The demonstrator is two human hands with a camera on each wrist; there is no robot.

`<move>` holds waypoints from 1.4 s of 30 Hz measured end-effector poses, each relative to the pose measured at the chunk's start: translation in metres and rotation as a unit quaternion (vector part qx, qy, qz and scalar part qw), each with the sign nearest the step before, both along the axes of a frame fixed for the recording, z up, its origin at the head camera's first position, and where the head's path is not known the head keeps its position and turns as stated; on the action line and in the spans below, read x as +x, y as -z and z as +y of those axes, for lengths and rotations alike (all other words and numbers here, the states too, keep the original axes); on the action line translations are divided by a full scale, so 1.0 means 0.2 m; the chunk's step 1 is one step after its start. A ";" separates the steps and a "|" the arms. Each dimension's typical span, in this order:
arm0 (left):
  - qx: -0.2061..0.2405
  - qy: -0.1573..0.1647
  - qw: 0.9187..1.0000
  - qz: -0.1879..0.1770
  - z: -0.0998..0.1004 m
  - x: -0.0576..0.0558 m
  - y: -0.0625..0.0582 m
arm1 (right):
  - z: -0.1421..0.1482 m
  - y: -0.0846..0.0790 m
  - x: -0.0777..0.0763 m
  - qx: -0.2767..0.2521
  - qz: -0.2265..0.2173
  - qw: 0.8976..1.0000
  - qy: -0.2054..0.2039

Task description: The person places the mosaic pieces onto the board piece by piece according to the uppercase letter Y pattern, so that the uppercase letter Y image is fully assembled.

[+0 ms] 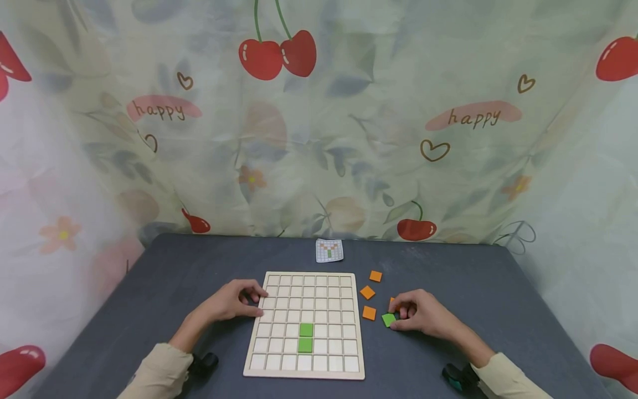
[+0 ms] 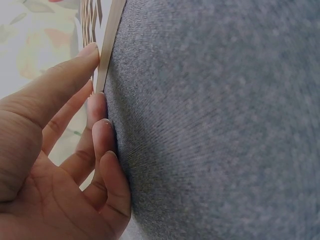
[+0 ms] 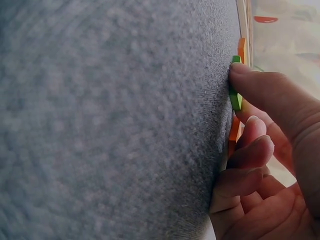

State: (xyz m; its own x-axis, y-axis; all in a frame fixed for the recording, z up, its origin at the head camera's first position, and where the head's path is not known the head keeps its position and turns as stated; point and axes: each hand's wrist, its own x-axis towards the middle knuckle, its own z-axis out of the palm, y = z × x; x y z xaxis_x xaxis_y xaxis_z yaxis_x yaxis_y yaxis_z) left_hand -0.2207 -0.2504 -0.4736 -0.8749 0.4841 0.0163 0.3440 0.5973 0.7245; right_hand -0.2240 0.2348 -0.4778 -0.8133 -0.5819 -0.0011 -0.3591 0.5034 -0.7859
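A pale gridded board [image 1: 284, 363] lies on the dark cloth, two green squares [image 1: 306, 330] set one below the other in its middle column. My left hand [image 1: 236, 299] rests at the board's left side, its thumb and forefinger tips touching the rim. In the left wrist view the thumb [image 2: 75, 75] is straight against the wooden edge and the other fingers bend loosely. To the right of the board, my right hand [image 1: 423, 316] pinches a loose green tile [image 1: 388, 320] by thumb and forefinger. An orange tile [image 3: 233, 131] is partly hidden behind the right fingers.
Several orange tiles [image 1: 369, 313] lie between the board and my right hand. A small card [image 1: 329, 251] printed with a coloured grid pattern lies beyond the board, near the far edge of the table [image 1: 214, 255]. Printed curtains [image 1: 319, 138] hang behind and on both sides.
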 end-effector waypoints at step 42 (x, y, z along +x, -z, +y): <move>0.000 -0.003 1.000 0.001 0.01 0.01 -0.02 | -0.05 -0.05 0.03 -0.111 -0.004 0.994 -0.018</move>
